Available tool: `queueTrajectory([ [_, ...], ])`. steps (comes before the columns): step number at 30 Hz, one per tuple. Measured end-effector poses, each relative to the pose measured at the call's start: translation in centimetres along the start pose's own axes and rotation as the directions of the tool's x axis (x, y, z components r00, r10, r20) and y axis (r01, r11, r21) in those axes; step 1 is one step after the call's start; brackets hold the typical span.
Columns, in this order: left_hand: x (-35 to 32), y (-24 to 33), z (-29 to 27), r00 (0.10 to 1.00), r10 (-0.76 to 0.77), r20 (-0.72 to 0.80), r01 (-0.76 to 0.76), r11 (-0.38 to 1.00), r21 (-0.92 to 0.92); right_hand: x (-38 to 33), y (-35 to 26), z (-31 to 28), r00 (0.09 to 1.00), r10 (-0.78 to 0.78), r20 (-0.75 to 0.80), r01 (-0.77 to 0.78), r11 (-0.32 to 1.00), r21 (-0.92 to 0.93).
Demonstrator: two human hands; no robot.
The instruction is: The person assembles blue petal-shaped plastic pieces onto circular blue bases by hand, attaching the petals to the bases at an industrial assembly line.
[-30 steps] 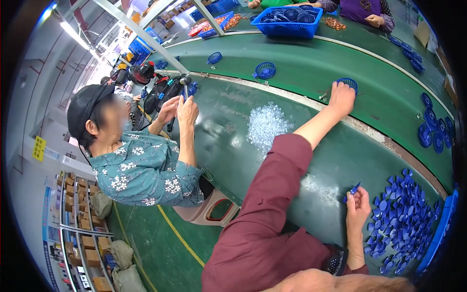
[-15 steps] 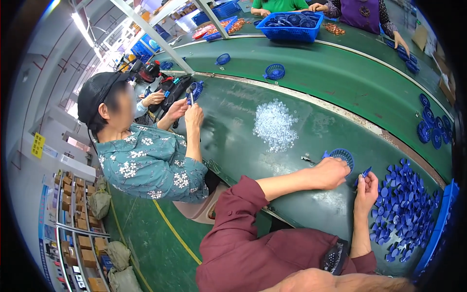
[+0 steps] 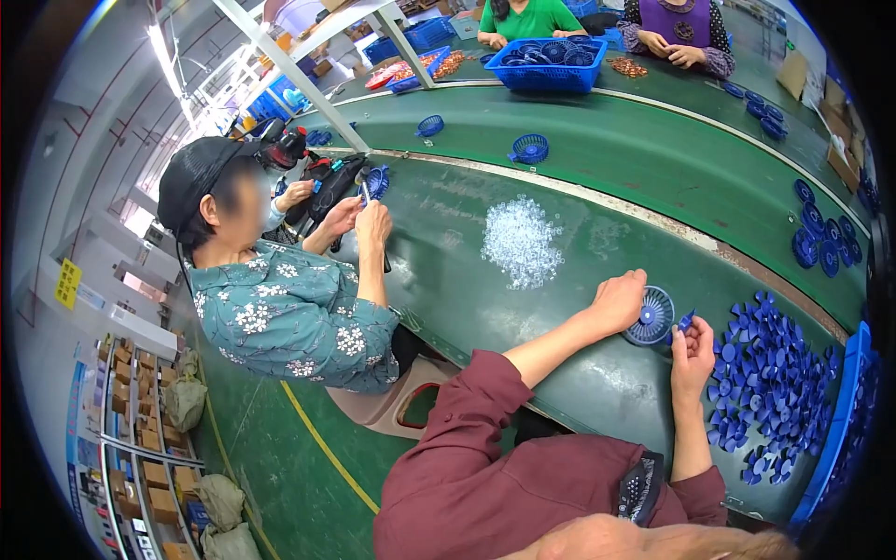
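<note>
A round blue slotted housing (image 3: 650,327) with a pale centre rests on the green worktable between my hands. My left hand (image 3: 620,301) is closed at its left rim, its fingertips partly hidden. Just right of the housing, my right hand (image 3: 693,357) pinches a small blue bladed fan wheel (image 3: 686,322) between thumb and fingers. Close beside that hand spreads a heap of blue fan wheels (image 3: 770,392). Farther off, to the left, is a pile of small clear plastic pieces (image 3: 523,243).
On my left a co-worker (image 3: 280,308) holds a hammer (image 3: 365,191) over another blue housing. Beyond a pale ledge runs a green belt (image 3: 597,154) carrying several housings. Across it stand a full blue basket (image 3: 546,75) and two people. A blue crate (image 3: 833,448) edges the right side.
My left hand has moved off the top of the housing to its left rim, uncovering the inside. The fan wheel in my right hand is now closer to the housing. Across the belt, a person's hands have come together.
</note>
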State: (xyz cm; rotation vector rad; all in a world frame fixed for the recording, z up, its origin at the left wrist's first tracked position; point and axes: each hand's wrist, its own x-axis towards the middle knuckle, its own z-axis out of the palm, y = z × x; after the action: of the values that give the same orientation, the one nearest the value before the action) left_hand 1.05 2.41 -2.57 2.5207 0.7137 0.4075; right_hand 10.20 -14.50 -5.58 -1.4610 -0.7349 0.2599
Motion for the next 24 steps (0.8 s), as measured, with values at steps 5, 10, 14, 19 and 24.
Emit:
queueTrajectory([
  [5,-0.3,0.7,0.7,0.997,-0.063,-0.045,0.032,0.869,-0.494,-0.2,-3.0,-0.2,0.951,-0.289,0.111,0.308,0.918,-0.250],
  [10,-1.3,1.1,1.7,0.955,-0.121,0.270,0.292,0.546,-0.785,0.0,-3.4,-0.5,0.916,-0.326,0.235,0.401,0.786,-0.471],
  [14,-2.0,1.9,1.2,0.943,-0.030,0.332,0.319,0.372,-0.872,0.2,-3.2,-0.7,0.900,-0.359,0.249,0.437,0.724,-0.534],
  [19,-2.4,2.5,1.0,0.928,-0.022,0.371,0.368,0.196,-0.909,0.3,-3.4,-0.7,0.896,-0.371,0.246,0.444,0.713,-0.543],
  [24,-2.9,3.0,1.4,0.941,0.052,0.335,0.303,0.314,-0.900,0.0,-3.2,-0.6,0.892,-0.346,0.291,0.452,0.682,-0.575],
])
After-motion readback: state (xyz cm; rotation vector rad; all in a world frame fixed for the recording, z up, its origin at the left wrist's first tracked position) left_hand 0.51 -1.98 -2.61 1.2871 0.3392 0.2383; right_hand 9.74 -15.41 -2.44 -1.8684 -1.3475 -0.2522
